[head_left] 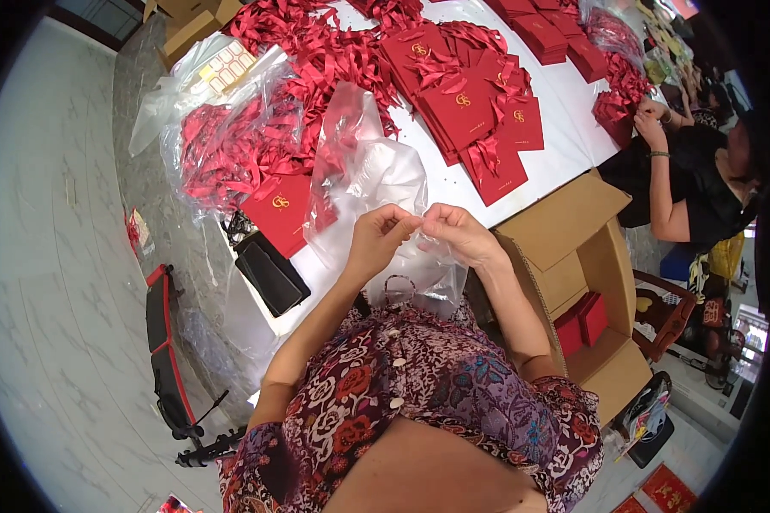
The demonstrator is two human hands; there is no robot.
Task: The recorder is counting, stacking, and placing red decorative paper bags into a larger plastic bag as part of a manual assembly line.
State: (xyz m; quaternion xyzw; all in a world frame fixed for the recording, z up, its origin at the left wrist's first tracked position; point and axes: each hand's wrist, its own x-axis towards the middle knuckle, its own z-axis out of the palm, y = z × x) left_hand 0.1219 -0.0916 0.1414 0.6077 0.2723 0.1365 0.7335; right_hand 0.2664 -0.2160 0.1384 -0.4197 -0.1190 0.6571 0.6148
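Directly in front of the wearer's chest, at the near edge of the white-covered table (569, 115), both hands are raised and nearly meet at the fingertips. The left hand (383, 239) has thumb and index finger pinched together; the right hand (464, 236) is pinched likewise just beside it. Between them is the film of a clear plastic bag (387, 175). Because the film is transparent and glossy, it cannot be fully determined which edge or fold the fingertips grip.

The bag lies chiefly beyond the hands, its body spread over the table and toward the left, while a loose portion drops below the fingers, between the forearms. To the left of the bag, partly beneath its film, is a flat red paper bag (281, 216); nearer the wearer, a black pouch (271, 275) rests at the table corner.

Beyond the hands, slightly right, overlapping red bags with gold marks (464, 107) are stacked. A heap of red ribbons (244, 154) occupies the left side. Beside the right forearm stands an open cardboard box (556, 218) containing red boxes (592, 319). At far right, a co-worker's hands (650, 124) are near further red items.
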